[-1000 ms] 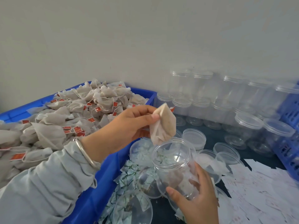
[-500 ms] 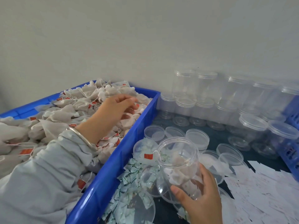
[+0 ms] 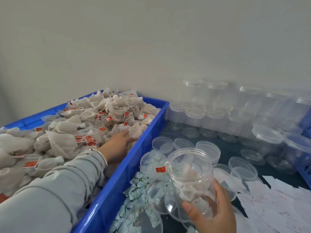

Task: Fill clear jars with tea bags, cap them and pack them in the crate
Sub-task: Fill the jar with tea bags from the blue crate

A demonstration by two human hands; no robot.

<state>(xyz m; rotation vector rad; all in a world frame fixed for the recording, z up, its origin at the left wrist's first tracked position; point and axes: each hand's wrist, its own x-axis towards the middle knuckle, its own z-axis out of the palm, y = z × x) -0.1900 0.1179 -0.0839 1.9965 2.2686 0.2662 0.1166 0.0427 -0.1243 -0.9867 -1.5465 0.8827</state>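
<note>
My right hand grips an open clear jar from below, tilted toward me; it holds a few tea bags, and a red tag hangs over its rim. My left hand is down in the blue bin among the heaped tea bags, its fingers pinching one tea bag near the bin's right wall. Loose clear lids lie upturned on the dark table behind the jar.
Rows of capped empty jars stand stacked along the wall. Two wide capped jars sit at the right beside a blue crate. Small green-white sachets and white paper labels lie scattered on the table.
My left hand dropped a tea bag into the jar, swung left into the bin and now pinches another bag. The jar stayed in my right hand.
</note>
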